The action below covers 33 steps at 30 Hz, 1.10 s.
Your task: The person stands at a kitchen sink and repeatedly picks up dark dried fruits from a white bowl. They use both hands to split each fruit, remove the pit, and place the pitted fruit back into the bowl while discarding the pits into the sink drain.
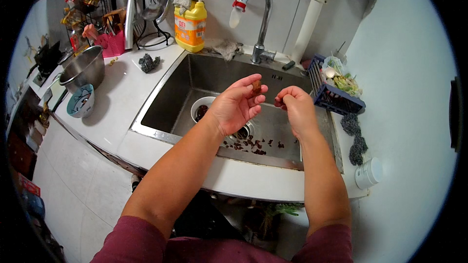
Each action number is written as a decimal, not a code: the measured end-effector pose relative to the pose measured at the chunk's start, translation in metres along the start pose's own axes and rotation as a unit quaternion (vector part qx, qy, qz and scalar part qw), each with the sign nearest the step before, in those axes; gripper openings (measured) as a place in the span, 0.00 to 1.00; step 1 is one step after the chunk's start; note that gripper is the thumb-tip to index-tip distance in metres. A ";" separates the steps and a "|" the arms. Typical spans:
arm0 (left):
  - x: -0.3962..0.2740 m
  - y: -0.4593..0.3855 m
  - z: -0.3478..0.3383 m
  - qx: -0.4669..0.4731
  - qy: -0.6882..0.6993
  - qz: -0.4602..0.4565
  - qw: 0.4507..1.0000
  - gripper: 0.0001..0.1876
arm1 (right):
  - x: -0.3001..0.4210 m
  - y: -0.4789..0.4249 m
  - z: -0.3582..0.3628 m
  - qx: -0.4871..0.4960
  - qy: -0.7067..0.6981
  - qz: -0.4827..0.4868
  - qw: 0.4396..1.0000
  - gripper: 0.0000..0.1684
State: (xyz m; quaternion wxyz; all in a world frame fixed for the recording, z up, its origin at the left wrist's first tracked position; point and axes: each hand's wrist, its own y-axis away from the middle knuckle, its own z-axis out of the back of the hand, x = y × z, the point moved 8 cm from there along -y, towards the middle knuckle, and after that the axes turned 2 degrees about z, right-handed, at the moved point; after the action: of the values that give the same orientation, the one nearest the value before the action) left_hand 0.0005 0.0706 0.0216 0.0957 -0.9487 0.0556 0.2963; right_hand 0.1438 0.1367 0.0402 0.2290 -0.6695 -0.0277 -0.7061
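Over the stainless steel sink [204,69], my left hand [237,107] is turned palm up, with a small reddish-brown piece [256,87] held between thumb and fingers. Close to its right, my right hand [298,111] pinches a dark reddish bit [278,101] between thumb and forefinger; the hands are apart. A white bowl [193,109] with dark brown pieces in it stands in the sink, partly hidden behind my left hand. Many dark red-brown scraps [252,144] lie on the sink floor around the drain [243,132].
A chrome faucet [264,25] rises behind the sink. Left on the counter are a yellow detergent jug [191,25], a steel scourer [148,63], a steel basin [86,71] and a patterned bowl [82,102]. At right are a blue basket [338,102], dark scourers [356,138] and a white tub [368,173].
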 end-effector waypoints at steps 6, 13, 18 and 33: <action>-0.015 0.013 0.021 -0.045 -0.015 -0.051 0.998 0.18 | -0.028 0.005 -0.029 0.105 0.395 0.079 0.909 0.12; -0.105 0.015 0.017 -0.165 -0.242 -0.161 0.943 0.14 | -0.015 0.006 -0.020 0.095 0.343 -0.001 0.935 0.09; -0.253 0.123 0.052 -0.304 -0.639 -0.271 0.653 0.16 | -0.033 0.008 -0.023 0.094 0.377 0.014 0.921 0.20; -0.386 0.302 0.108 -0.471 -0.822 -0.064 0.313 0.14 | -0.060 0.003 -0.024 0.160 0.367 0.047 0.915 0.13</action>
State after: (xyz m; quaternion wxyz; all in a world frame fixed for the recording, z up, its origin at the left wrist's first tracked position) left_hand -0.4237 -0.1816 0.1108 -0.3518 -0.1022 -0.2619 0.8929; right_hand 0.1226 0.1424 -0.0205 0.3600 -0.3181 -0.0231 -0.8767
